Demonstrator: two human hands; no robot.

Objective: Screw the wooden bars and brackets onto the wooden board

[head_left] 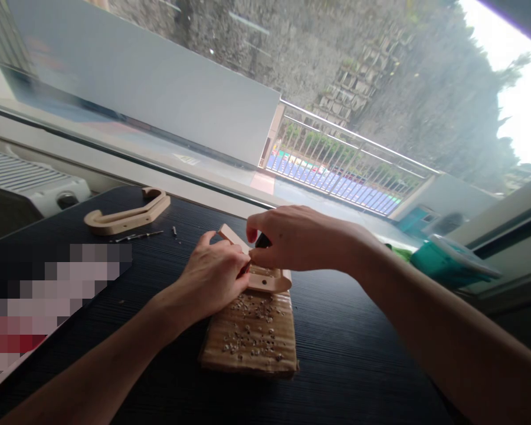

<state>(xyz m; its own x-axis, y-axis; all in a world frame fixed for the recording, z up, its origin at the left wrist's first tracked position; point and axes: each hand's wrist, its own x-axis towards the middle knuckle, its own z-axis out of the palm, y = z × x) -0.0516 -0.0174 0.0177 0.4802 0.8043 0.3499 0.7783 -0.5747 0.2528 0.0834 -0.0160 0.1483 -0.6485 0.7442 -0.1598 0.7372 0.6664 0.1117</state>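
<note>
My left hand (216, 265) is closed on a pale wooden piece (269, 283) with a rounded end and a dark hole, pressing it on a thick cardboard block (252, 354). The block's face is pitted with many small holes. Above the wood, my right hand (292, 236) is closed around a small hand tool (262, 241); only its black end shows clearly. Fingers hide the tool's tip and where it meets the wood. At the back left lies a second pale wooden piece (126, 221), with hooked ends and small holes along it.
Thin metal bits (137, 236) and a short metal piece (174, 231) lie on the black table (349, 348). A white radiator (30, 180) stands at left, and a window frame (181, 180) runs behind the table. A teal container (446, 260) is at right.
</note>
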